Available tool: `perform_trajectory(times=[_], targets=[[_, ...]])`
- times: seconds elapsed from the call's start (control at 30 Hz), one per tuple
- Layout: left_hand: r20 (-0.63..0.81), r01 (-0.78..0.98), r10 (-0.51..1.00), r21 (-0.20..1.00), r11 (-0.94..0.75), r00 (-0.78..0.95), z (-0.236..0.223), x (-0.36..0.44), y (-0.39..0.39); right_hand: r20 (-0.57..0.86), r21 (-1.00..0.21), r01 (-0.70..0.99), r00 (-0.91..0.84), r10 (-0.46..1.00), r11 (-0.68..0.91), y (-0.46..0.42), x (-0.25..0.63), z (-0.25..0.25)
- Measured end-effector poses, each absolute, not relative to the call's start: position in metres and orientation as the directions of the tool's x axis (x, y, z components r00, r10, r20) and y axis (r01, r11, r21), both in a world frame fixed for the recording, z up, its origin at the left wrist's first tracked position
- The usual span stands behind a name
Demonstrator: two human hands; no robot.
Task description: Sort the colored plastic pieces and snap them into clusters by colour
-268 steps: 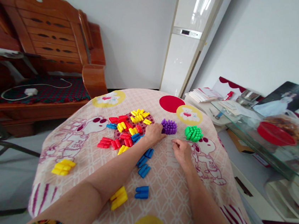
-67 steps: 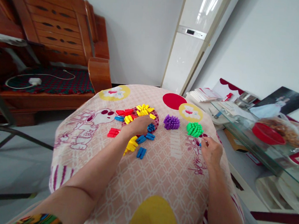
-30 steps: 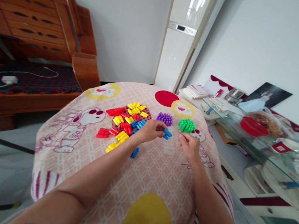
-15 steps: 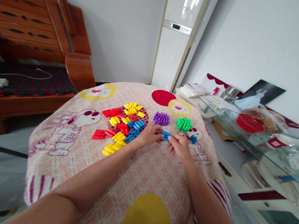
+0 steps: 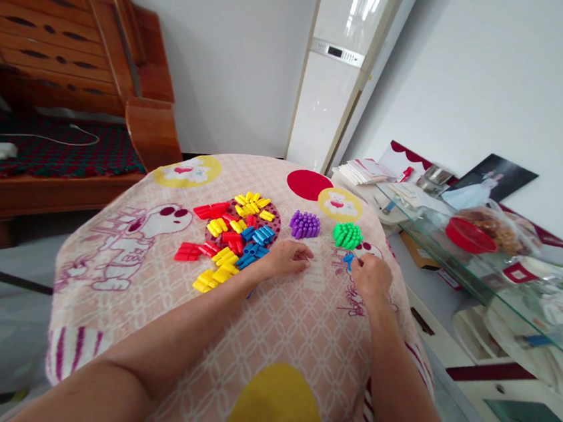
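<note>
Blue plastic tube-shaped piece (image 5: 347,261) at the right hand's fingertips lies toward two o'clock on the cloth-covered tabletop (image 5: 227,346), if twelve is the far edge.

From the left: red plastic tube-shaped pieces (image 5: 188,251) lie at ten o'clock, and a bunch of small yellow plastic pieces (image 5: 252,203) at twelve. A heap of blue plastic tubes (image 5: 251,255) sits short of twelve, nearer the middle. Just beside it rests the left hand (image 5: 289,259), fingers loosely curled and parted, apparently with nothing in them. A tight purple plastic cluster (image 5: 305,225) stands at one o'clock.

Farther right, a green plastic cluster (image 5: 348,235) sits between one and two, just beyond the right hand (image 5: 369,274), whose thumb and fingers seem pinched on the blue piece; whether it is lifted, I cannot tell.

Placing or turning that piece looks like the step in hand; the next move calls for steady fingertips, clear of the green cluster.
</note>
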State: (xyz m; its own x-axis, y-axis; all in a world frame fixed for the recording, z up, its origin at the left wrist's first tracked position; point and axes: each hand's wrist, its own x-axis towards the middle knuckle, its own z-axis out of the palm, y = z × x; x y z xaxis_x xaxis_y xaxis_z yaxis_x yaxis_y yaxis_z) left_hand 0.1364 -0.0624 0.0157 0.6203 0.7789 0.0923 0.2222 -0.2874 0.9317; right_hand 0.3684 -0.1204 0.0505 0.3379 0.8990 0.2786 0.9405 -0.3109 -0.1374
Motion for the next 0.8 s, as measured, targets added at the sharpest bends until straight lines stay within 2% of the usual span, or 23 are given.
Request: perform_trajectory(times=[0.07,0.13,0.3,0.43,0.67,0.8], targets=[[0.082,0.230,0.778,0.931,-0.282,0.623,0.016,0.136,-0.063,0.211,-0.044,0.936,0.350,0.913,-0.348,-0.122,0.371,0.053],[0.082,0.240,0.781,0.927,-0.288,0.619,0.016,0.136,-0.063,0.164,-0.031,0.938,0.345,0.924,-0.345,-0.123,0.373,0.055],[0.090,0.256,0.788,0.918,-0.302,0.609,0.017,0.135,-0.062,0.130,-0.104,0.962,0.266,0.955,-0.253,-0.123,0.387,0.055],[0.073,0.249,0.794,0.929,-0.274,0.604,0.018,0.134,-0.062,0.103,-0.156,0.951,0.285,0.953,-0.268,-0.122,0.399,0.055],[0.078,0.256,0.801,0.925,-0.280,0.593,0.018,0.134,-0.063,0.230,-0.108,0.954,0.299,0.926,-0.281,-0.122,0.408,0.053],[0.100,0.269,0.801,0.911,-0.312,0.590,0.019,0.133,-0.063,0.240,-0.073,0.949,0.314,0.919,-0.306,-0.120,0.408,0.049]])
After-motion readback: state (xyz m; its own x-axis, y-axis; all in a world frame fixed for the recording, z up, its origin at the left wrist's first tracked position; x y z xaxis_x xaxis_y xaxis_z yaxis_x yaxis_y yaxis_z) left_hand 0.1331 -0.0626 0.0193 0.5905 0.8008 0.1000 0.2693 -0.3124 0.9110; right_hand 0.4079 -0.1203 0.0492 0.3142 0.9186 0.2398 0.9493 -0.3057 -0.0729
